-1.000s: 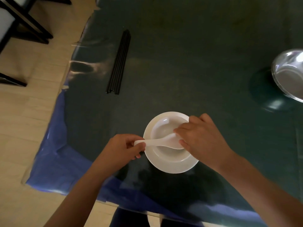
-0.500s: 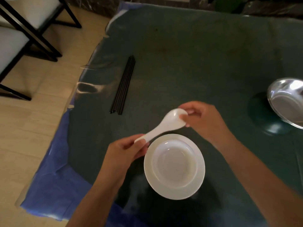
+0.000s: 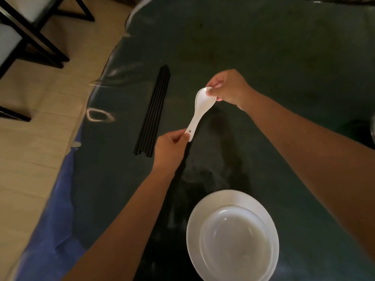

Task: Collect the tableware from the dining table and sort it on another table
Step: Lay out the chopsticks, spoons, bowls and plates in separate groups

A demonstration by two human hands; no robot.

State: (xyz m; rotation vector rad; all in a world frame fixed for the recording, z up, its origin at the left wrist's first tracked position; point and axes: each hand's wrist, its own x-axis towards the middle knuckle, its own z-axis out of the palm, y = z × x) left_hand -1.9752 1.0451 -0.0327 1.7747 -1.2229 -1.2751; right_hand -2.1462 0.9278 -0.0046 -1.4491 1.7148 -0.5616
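A white ceramic soup spoon [image 3: 199, 107] hangs above the dark green table [image 3: 274, 63], held at both ends. My left hand [image 3: 169, 148] pinches the handle tip, and my right hand [image 3: 229, 87] grips the rim of the spoon's bowl. It looks like two stacked spoons, though I cannot tell for sure. A white bowl sitting in a white plate [image 3: 232, 236] rests near the table's front edge, below both arms. A bundle of black chopsticks [image 3: 154, 111] lies on the table just left of the spoon.
The table's left edge, with blue cloth [image 3: 58, 209] under clear film, runs diagonally beside the wooden floor. Dark-framed chairs [image 3: 24, 33] stand at the far left. A shiny metal rim [image 3: 373, 128] shows at the right edge.
The spoon was lifted out of the white bowl and carried away from me, toward the chopsticks. Both hands kept hold of it. The bowl and plate stayed put.
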